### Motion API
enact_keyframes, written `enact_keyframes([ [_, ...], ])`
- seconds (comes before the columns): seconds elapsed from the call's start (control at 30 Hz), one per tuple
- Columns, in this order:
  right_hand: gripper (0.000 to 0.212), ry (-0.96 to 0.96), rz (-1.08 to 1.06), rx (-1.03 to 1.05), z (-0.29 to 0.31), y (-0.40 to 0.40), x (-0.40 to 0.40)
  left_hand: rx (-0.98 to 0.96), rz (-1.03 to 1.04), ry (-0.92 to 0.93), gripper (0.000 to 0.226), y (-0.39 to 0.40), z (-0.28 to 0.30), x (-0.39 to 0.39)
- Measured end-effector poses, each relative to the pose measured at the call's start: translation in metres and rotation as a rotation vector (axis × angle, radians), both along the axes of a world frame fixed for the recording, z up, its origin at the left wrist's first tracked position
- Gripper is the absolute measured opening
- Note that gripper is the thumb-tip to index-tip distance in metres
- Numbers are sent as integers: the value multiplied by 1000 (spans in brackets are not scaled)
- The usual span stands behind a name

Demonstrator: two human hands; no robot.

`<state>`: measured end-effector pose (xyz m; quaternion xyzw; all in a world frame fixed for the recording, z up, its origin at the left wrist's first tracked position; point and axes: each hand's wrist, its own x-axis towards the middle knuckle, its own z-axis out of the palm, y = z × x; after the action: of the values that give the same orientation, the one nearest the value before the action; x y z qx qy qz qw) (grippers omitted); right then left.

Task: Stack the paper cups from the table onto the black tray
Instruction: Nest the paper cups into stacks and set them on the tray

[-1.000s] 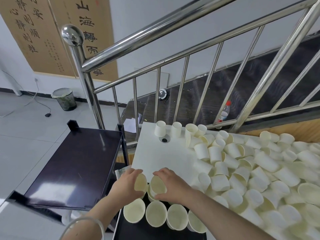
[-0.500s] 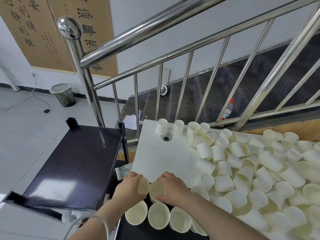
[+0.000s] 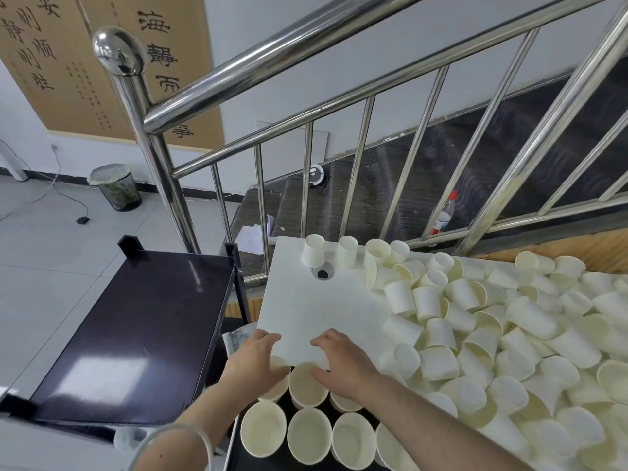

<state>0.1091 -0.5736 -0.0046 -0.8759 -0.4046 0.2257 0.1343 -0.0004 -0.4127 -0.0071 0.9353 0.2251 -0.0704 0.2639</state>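
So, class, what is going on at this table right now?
A person is moving white paper cups from the white table onto a black tray just below its near edge. The left hand and right hand are each setting a cup down in the back row; the cup between the hands stands upright, mouth up. An upright front row of cups is already placed. A large loose pile of cups remains on the table.

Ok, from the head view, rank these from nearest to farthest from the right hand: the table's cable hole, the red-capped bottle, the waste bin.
From the right hand:
1. Cable hole, just ahead on the white table.
2. Red-capped bottle, ahead to the right, behind the railing.
3. Waste bin, far left on the floor.
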Motion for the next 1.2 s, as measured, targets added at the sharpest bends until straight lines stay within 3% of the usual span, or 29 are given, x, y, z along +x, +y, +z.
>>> enact_keyframes([
  [0.57,62,-62,-204,-38,12,51,126,-57,12,-94,55,22,-7,99],
  [1.2,54,-158,-89,-125,-13,148,199,-132,105,-113,52,60,-23,125],
])
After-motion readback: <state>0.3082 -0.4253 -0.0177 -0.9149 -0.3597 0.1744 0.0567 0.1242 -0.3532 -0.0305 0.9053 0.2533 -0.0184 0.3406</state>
